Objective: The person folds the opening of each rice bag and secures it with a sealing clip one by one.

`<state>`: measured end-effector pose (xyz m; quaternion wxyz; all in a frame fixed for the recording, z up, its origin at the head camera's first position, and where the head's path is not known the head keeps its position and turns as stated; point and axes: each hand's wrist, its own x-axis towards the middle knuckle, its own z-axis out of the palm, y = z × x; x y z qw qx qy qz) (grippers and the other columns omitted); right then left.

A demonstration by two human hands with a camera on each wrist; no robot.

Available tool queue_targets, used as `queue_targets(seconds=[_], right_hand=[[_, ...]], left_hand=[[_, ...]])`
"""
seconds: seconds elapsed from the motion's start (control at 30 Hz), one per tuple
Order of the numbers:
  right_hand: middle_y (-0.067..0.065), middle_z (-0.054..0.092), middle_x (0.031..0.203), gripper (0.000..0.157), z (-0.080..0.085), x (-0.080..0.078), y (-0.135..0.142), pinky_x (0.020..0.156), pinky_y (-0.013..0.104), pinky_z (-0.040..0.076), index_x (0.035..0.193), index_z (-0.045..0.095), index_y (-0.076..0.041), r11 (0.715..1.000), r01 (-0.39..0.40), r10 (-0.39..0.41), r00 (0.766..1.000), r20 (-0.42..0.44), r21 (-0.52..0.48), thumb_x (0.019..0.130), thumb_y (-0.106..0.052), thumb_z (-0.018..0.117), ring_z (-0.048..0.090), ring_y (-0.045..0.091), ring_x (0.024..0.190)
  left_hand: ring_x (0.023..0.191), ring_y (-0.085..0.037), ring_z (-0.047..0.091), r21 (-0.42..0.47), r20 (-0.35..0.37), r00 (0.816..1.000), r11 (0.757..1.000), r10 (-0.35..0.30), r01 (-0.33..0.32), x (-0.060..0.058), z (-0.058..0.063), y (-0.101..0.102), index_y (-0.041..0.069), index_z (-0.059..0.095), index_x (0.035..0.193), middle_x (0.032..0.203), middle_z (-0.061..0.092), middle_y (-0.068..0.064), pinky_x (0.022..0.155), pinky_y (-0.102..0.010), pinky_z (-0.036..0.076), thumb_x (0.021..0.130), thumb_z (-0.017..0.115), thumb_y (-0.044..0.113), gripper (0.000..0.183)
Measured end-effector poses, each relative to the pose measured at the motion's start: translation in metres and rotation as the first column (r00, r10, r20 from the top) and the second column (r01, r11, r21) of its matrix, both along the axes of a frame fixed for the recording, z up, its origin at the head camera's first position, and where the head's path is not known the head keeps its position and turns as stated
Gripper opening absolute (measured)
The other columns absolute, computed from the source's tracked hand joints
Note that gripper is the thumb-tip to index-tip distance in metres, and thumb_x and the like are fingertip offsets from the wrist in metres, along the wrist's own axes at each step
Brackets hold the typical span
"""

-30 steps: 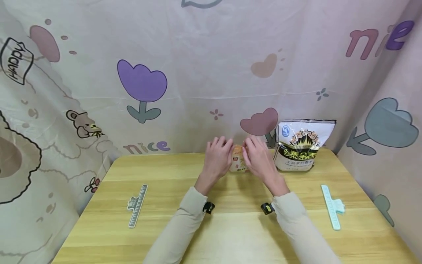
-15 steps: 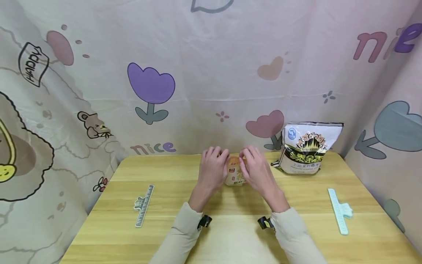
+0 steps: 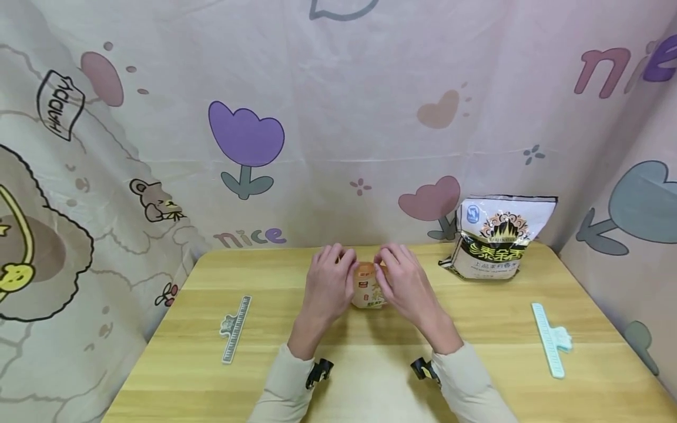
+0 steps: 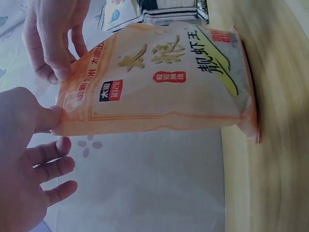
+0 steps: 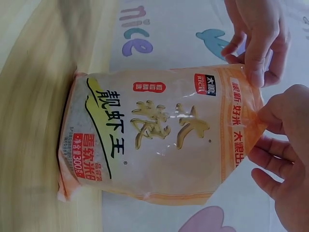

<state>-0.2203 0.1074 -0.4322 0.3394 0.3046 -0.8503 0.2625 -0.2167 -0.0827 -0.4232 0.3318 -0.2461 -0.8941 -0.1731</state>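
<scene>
An orange-and-cream rice bag [image 3: 365, 292] stands upright on the table between my hands, its printed face toward me. At its top left corner my left hand [image 3: 329, 282] pinches the orange edge between thumb and finger. My right hand [image 3: 407, 282] pinches the top right corner the same way. The left wrist view shows the rice bag [image 4: 154, 77] with its base on the wood and the left thumb [image 4: 46, 118] at the corner. In the right wrist view the right hand's other fingers [image 5: 275, 159] spread behind the rice bag [image 5: 154, 130].
A larger white-and-black rice bag [image 3: 489, 247] stands at the back right of the wooden table [image 3: 370, 382]. A grey ruler-shaped clip [image 3: 235, 330] lies on the left, a mint-green one [image 3: 552, 341] on the right. A patterned curtain [image 3: 338, 129] hangs behind.
Both hands have drawn the small rice bag away from the table's back edge, toward me. The head view has shifted slightly. The clips and larger bag stay on the table.
</scene>
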Motion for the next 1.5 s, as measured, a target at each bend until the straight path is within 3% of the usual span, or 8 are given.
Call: queue_targets(seconds=[0.23, 0.47, 0.6, 0.87, 1.03, 1.17, 1.5], right_hand=[[0.004, 0.060, 0.099, 0.006, -0.001, 0.008, -0.004, 0.082, 0.039, 0.047, 0.098, 0.064, -0.008, 1.000, -0.013, 0.013, 1.000, 0.018, 0.013, 0.097, -0.011, 0.058, 0.054, 0.022, 0.089], [0.003, 0.062, 0.096, 0.002, 0.001, 0.007, -0.007, 0.085, 0.041, 0.048, 0.099, 0.063, -0.008, 0.998, -0.059, 0.061, 0.998, 0.036, -0.037, 0.097, -0.007, 0.063, 0.058, 0.021, 0.091], [0.004, 0.065, 0.096, 0.008, 0.000, 0.006, -0.010, 0.090, 0.046, 0.047, 0.099, 0.064, -0.008, 0.991, -0.107, 0.111, 0.993, 0.048, -0.079, 0.095, -0.002, 0.067, 0.061, 0.021, 0.093], [0.003, 0.067, 0.101, 0.009, 0.003, 0.005, -0.011, 0.095, 0.046, 0.047, 0.104, 0.066, -0.007, 0.982, -0.139, 0.154, 0.982, 0.114, -0.129, 0.096, -0.004, 0.069, 0.062, 0.020, 0.098], [0.002, 0.068, 0.100, 0.014, -0.003, 0.007, -0.005, 0.090, 0.043, 0.050, 0.103, 0.068, -0.006, 0.975, -0.136, 0.165, 0.973, 0.161, -0.175, 0.092, 0.000, 0.074, 0.063, 0.019, 0.097], [0.004, 0.068, 0.098, 0.014, -0.006, 0.004, -0.001, 0.085, 0.045, 0.055, 0.100, 0.068, -0.006, 0.969, -0.156, 0.186, 0.972, 0.146, -0.194, 0.091, 0.003, 0.073, 0.064, 0.019, 0.094], [0.007, 0.072, 0.095, 0.011, -0.009, 0.000, -0.003, 0.085, 0.041, 0.056, 0.099, 0.071, -0.005, 0.962, -0.169, 0.194, 0.976, 0.102, -0.214, 0.091, 0.002, 0.075, 0.067, 0.019, 0.090]], left_hand=[[0.088, -0.023, 0.057, 0.003, -0.005, 1.000, 1.000, -0.010, 0.010, 0.011, -0.001, -0.007, 0.015, 0.063, 0.091, 0.090, 0.058, -0.001, 0.081, -0.042, 0.047, 0.099, 0.068, 0.016, 0.009], [0.086, -0.023, 0.058, 0.064, 0.011, 0.999, 0.997, -0.049, 0.048, 0.010, 0.001, -0.012, 0.013, 0.063, 0.091, 0.089, 0.058, -0.001, 0.079, -0.041, 0.046, 0.099, 0.068, 0.012, 0.010], [0.088, -0.024, 0.062, 0.105, 0.031, 0.997, 0.992, -0.077, 0.073, 0.009, -0.002, -0.017, 0.011, 0.064, 0.093, 0.092, 0.062, -0.003, 0.079, -0.042, 0.048, 0.100, 0.067, 0.010, 0.008], [0.089, -0.022, 0.063, 0.128, 0.047, 0.996, 0.989, -0.081, 0.074, 0.011, 0.005, -0.022, 0.012, 0.066, 0.093, 0.094, 0.065, -0.002, 0.075, -0.039, 0.049, 0.099, 0.068, 0.011, 0.006], [0.089, -0.022, 0.061, 0.146, 0.060, 0.989, 0.981, -0.134, 0.124, 0.013, 0.008, -0.016, 0.010, 0.069, 0.095, 0.094, 0.065, -0.002, 0.077, -0.041, 0.049, 0.096, 0.072, 0.007, 0.005], [0.093, -0.023, 0.061, 0.182, 0.061, 0.983, 0.970, -0.175, 0.161, 0.011, 0.007, -0.004, 0.009, 0.071, 0.097, 0.096, 0.067, -0.002, 0.080, -0.044, 0.050, 0.092, 0.077, 0.009, 0.008], [0.095, -0.025, 0.063, 0.164, 0.148, 0.978, 0.979, -0.147, 0.122, 0.007, 0.014, 0.006, 0.009, 0.072, 0.093, 0.096, 0.069, -0.003, 0.077, -0.043, 0.050, 0.091, 0.078, 0.005, 0.007]])
